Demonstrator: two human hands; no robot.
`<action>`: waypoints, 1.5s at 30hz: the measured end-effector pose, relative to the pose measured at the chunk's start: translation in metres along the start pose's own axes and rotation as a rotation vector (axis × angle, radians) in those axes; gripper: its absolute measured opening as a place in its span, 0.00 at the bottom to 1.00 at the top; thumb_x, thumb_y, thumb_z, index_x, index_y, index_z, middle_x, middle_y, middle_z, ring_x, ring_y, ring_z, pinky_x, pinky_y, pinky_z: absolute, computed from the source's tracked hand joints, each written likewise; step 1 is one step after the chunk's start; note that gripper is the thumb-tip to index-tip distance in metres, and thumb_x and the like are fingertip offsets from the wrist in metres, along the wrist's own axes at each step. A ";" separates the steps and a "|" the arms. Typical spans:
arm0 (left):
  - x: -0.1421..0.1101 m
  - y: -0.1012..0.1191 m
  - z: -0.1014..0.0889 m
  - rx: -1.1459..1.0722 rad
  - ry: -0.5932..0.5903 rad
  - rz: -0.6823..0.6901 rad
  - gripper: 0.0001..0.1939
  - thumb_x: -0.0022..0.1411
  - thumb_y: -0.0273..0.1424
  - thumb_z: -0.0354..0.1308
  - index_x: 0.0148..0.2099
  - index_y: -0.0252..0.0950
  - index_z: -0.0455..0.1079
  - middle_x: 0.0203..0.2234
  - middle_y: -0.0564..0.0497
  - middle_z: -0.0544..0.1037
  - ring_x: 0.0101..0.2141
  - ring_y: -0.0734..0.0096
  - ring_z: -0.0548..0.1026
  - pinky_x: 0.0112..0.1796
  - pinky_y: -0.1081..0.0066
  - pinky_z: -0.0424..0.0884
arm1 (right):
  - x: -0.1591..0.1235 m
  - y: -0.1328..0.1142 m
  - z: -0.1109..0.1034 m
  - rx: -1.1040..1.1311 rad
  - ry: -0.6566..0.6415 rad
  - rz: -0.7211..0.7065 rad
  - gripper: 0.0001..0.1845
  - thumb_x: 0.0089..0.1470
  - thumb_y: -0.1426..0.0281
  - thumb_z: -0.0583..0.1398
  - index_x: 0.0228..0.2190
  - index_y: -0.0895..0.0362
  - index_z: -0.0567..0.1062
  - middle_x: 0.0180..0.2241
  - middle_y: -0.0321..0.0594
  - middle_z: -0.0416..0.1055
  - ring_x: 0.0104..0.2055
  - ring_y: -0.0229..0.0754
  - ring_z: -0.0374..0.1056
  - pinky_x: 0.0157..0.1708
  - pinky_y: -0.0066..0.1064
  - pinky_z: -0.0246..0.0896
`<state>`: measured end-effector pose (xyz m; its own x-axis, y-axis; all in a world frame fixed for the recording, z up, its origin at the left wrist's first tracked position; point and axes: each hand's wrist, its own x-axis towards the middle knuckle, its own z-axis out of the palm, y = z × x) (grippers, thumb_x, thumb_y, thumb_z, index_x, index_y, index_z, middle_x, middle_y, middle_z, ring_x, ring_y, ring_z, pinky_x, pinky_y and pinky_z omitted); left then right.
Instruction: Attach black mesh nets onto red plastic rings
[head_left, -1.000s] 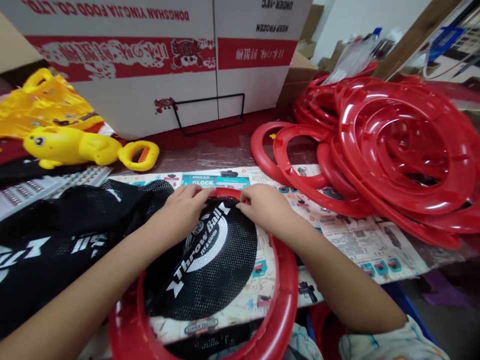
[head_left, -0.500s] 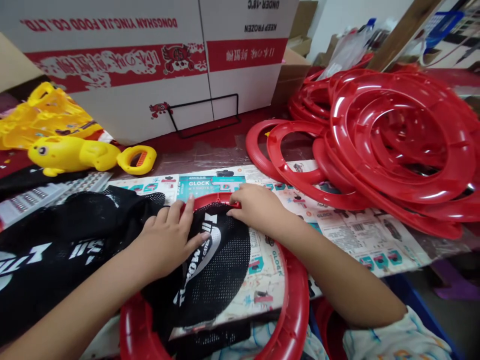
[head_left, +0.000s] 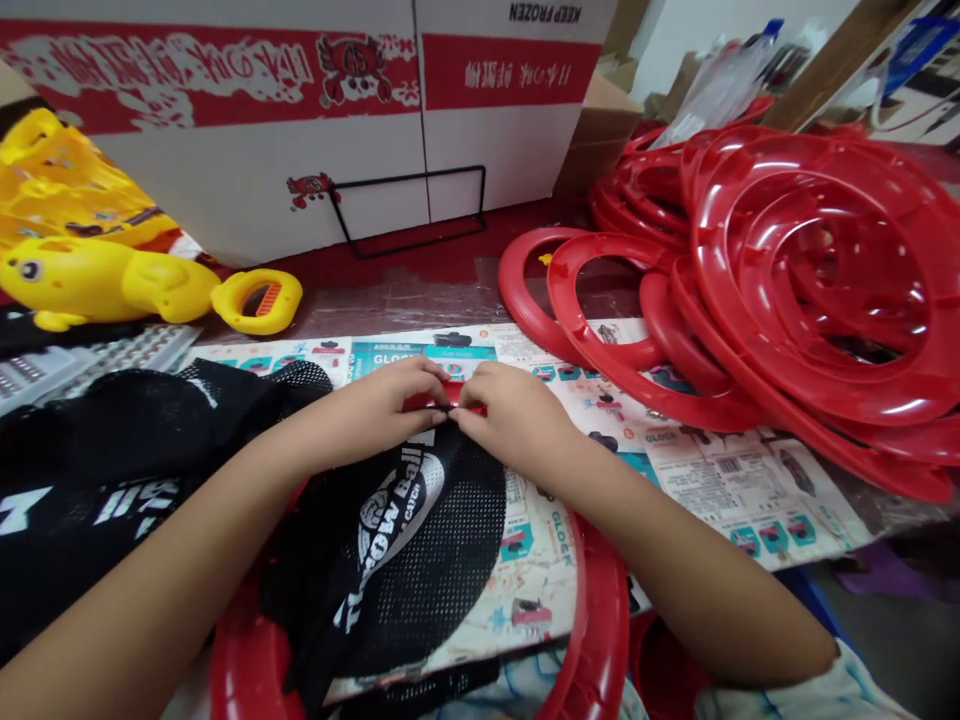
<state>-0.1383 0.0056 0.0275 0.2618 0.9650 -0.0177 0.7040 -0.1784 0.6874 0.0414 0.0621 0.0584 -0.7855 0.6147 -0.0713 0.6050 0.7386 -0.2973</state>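
Pinching the top edge of the black mesh net (head_left: 461, 540), both hands meet at 12 o'clock on the red plastic ring (head_left: 604, 620), its far side. The left hand (head_left: 401, 400) is just on the 11 o'clock side and the right hand (head_left: 514, 415) just on the 1 o'clock side, so neither is nearer. Their thumb tips are very close together. The fingers of both hands look closed on the net's edge, by the ring's rim. From there the net spreads down toward 6 and 7 o'clock, and its white words run in a line from 7 up to 1. The net covers the rim near 8 o'clock. Near 4 o'clock it stays apart from the rim, and the printed sheet (head_left: 795, 500) shows between them.
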 end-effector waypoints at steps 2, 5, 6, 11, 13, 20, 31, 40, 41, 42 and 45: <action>-0.002 -0.002 0.001 -0.082 0.024 -0.051 0.13 0.62 0.41 0.51 0.36 0.39 0.72 0.45 0.48 0.74 0.48 0.61 0.71 0.54 0.58 0.67 | 0.001 0.000 -0.002 0.057 -0.021 0.060 0.10 0.57 0.73 0.59 0.27 0.60 0.78 0.31 0.42 0.74 0.35 0.41 0.67 0.34 0.30 0.54; -0.002 -0.003 0.003 -0.178 0.055 -0.125 0.13 0.60 0.42 0.53 0.34 0.39 0.71 0.45 0.48 0.75 0.47 0.60 0.72 0.51 0.58 0.68 | 0.002 0.000 -0.004 0.134 -0.041 0.117 0.09 0.54 0.75 0.59 0.24 0.60 0.76 0.29 0.41 0.73 0.33 0.40 0.66 0.33 0.29 0.54; -0.002 -0.003 0.004 -0.205 0.061 -0.146 0.13 0.60 0.42 0.53 0.34 0.39 0.71 0.44 0.48 0.75 0.46 0.60 0.72 0.49 0.58 0.69 | 0.003 0.001 -0.004 0.150 -0.037 0.128 0.08 0.53 0.75 0.59 0.24 0.60 0.76 0.29 0.41 0.73 0.32 0.39 0.66 0.33 0.28 0.54; 0.000 -0.002 0.008 -0.289 0.104 -0.215 0.12 0.57 0.41 0.54 0.33 0.37 0.69 0.39 0.48 0.75 0.41 0.62 0.73 0.45 0.59 0.70 | 0.004 0.002 -0.004 0.181 -0.004 0.143 0.07 0.52 0.75 0.59 0.24 0.60 0.75 0.29 0.40 0.72 0.31 0.38 0.65 0.32 0.27 0.54; 0.000 -0.003 0.009 -0.276 0.120 -0.212 0.12 0.57 0.41 0.53 0.34 0.37 0.69 0.39 0.48 0.75 0.40 0.63 0.73 0.44 0.60 0.71 | 0.005 0.003 -0.003 0.177 -0.005 0.156 0.07 0.52 0.75 0.59 0.23 0.60 0.74 0.28 0.39 0.72 0.31 0.38 0.65 0.32 0.28 0.54; 0.002 0.000 0.011 -0.213 0.136 -0.245 0.10 0.55 0.39 0.52 0.31 0.37 0.68 0.33 0.50 0.74 0.33 0.67 0.70 0.35 0.66 0.68 | 0.006 0.001 0.000 0.129 0.015 0.155 0.08 0.52 0.73 0.59 0.23 0.59 0.74 0.29 0.40 0.72 0.31 0.39 0.65 0.31 0.29 0.53; 0.003 0.007 0.014 -0.132 0.185 -0.324 0.09 0.52 0.37 0.52 0.30 0.37 0.68 0.25 0.52 0.71 0.28 0.68 0.68 0.30 0.67 0.63 | 0.007 0.000 -0.002 0.110 -0.002 0.169 0.06 0.48 0.73 0.61 0.22 0.59 0.76 0.28 0.40 0.73 0.31 0.39 0.65 0.30 0.29 0.53; -0.008 -0.002 0.006 -0.138 0.112 -0.192 0.17 0.59 0.43 0.54 0.45 0.39 0.69 0.39 0.50 0.76 0.38 0.62 0.73 0.40 0.63 0.68 | -0.005 -0.005 -0.021 0.059 -0.031 0.180 0.07 0.51 0.74 0.60 0.24 0.59 0.77 0.27 0.38 0.73 0.28 0.37 0.64 0.27 0.28 0.51; -0.010 -0.003 0.004 -0.133 0.112 -0.201 0.17 0.58 0.43 0.55 0.46 0.40 0.69 0.39 0.51 0.76 0.38 0.62 0.73 0.41 0.63 0.69 | -0.008 -0.007 -0.026 0.056 -0.028 0.182 0.08 0.53 0.73 0.60 0.24 0.58 0.77 0.27 0.37 0.73 0.28 0.36 0.65 0.27 0.28 0.51; -0.011 -0.004 0.003 -0.113 0.125 -0.205 0.17 0.58 0.43 0.55 0.46 0.40 0.69 0.40 0.51 0.76 0.38 0.62 0.73 0.41 0.63 0.69 | -0.011 -0.010 -0.030 0.049 -0.036 0.183 0.09 0.54 0.73 0.59 0.24 0.58 0.77 0.26 0.37 0.73 0.27 0.36 0.65 0.27 0.28 0.50; -0.014 -0.006 0.000 -0.010 0.194 -0.187 0.16 0.58 0.43 0.55 0.45 0.40 0.70 0.40 0.50 0.77 0.40 0.61 0.74 0.43 0.62 0.69 | -0.018 -0.018 -0.036 -0.026 -0.145 0.161 0.14 0.58 0.68 0.60 0.23 0.58 0.78 0.24 0.39 0.73 0.25 0.37 0.64 0.26 0.30 0.50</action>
<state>-0.1462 -0.0064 0.0236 -0.0045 1.0000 -0.0060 0.7212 0.0074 0.6927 0.0492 0.0471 0.0992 -0.6875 0.6807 -0.2530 0.7262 0.6419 -0.2463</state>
